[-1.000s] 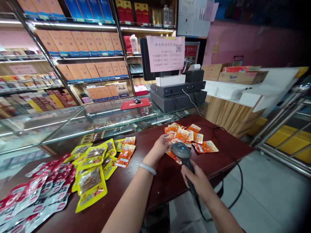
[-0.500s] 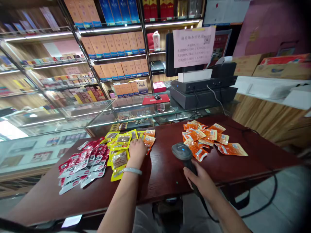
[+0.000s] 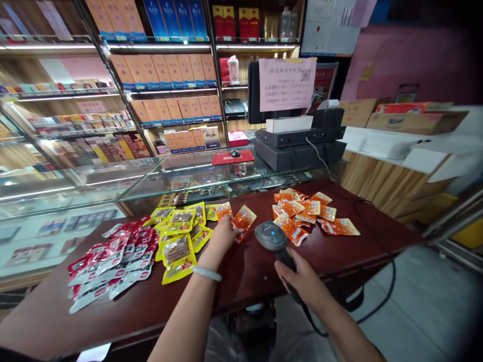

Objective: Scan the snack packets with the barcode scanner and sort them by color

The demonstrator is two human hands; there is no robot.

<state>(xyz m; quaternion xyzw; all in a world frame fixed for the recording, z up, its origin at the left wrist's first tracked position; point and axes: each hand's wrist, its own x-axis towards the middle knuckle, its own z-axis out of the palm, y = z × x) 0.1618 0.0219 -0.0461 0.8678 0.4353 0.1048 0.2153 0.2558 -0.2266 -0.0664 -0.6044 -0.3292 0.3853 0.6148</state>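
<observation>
Two closed grips: left hand (image 3: 222,235) pinching an orange packet (image 3: 243,219), right hand (image 3: 302,281) around the scanner (image 3: 272,239).

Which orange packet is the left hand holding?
The lone orange packet lifted beside the scanner, pinched by the left hand; the other orange ones lie on the table.

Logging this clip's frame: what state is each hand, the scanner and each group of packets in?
Left hand: gripping an orange packet, lifted.
Right hand: closed around the scanner, head toward the packet.
Orange pile: loose on the table.
Yellow packets: lying flat.
Red packets: lying flat, overlapping.
</observation>
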